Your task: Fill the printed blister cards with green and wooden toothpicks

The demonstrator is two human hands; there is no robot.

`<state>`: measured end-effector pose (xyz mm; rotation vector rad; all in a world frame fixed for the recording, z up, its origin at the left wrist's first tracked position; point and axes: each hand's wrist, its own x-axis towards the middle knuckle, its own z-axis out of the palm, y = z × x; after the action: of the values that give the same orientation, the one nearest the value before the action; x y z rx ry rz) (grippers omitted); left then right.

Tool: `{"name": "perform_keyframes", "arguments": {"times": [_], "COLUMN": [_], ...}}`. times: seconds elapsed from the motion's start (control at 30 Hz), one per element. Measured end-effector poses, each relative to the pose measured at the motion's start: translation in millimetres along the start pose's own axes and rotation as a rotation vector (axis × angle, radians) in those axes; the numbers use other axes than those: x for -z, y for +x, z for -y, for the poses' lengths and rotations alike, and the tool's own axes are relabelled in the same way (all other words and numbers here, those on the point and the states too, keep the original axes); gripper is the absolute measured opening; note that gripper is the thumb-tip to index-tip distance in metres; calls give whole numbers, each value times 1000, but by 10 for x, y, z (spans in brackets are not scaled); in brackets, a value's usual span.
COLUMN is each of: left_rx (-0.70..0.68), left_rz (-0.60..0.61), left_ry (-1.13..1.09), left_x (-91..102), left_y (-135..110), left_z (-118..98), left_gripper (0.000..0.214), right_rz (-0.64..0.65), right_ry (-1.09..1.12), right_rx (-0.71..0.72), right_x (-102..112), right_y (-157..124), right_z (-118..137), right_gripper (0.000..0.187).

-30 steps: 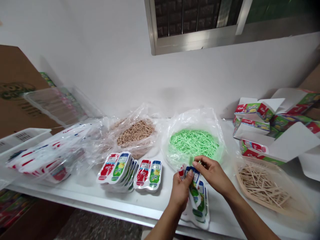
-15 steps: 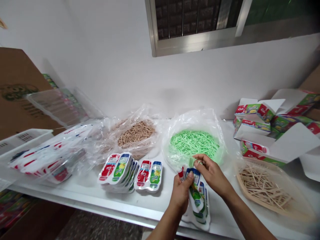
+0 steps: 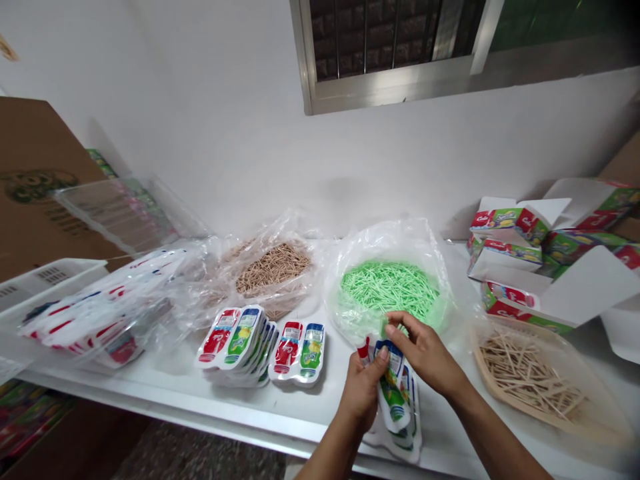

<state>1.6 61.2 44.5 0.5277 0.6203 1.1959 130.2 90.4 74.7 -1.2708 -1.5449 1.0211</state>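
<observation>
My left hand (image 3: 361, 393) grips a stack of bottle-printed packets (image 3: 397, 400) at the white table's front edge, thumb on the top one. My right hand (image 3: 425, 350) pinches a small green stick (image 3: 384, 326) at the top of that packet, just in front of the bag of green sticks (image 3: 387, 285). More of the same red and green packets lie in a fanned pile (image 3: 240, 340) and as one pair (image 3: 299, 348) to the left.
A bag of brown sticks (image 3: 273, 265) lies behind the pile. A tan tray of wooden sticks (image 3: 530, 377) sits at the right, printed cartons (image 3: 525, 247) behind it. Bagged packets (image 3: 100, 313), a white basket (image 3: 40, 280) and a cardboard box (image 3: 30, 180) stand at the left.
My right hand has shifted slightly over the packet top with the green stick pinched; the left hand and packets dropped a little lower. Otherwise the table is the same.
</observation>
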Motion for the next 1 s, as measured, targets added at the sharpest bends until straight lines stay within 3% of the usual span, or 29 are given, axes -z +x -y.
{"name": "perform_keyframes", "arguments": {"times": [0.23, 0.47, 0.6, 0.73, 1.0], "left_rx": [11, 33, 39, 50, 14], "left_rz": [19, -19, -7, 6, 24], "left_ry": [0, -17, -23, -23, 7], "left_x": [15, 34, 43, 15, 52], "left_y": [-18, -17, -20, -38, -26], "left_z": [9, 7, 6, -11, -36], "left_gripper": [37, 34, 39, 42, 33], "right_rz": [64, 47, 59, 91, 14], "right_ry": [30, -17, 80, 77, -205], "right_rx": [18, -18, 21, 39, 95], "right_x": [36, 28, -4, -5, 30], "right_y": [1, -32, -18, -3, -43], "right_z": [2, 42, 35, 62, 160], "right_gripper": [22, 4, 20, 22, 18]}}
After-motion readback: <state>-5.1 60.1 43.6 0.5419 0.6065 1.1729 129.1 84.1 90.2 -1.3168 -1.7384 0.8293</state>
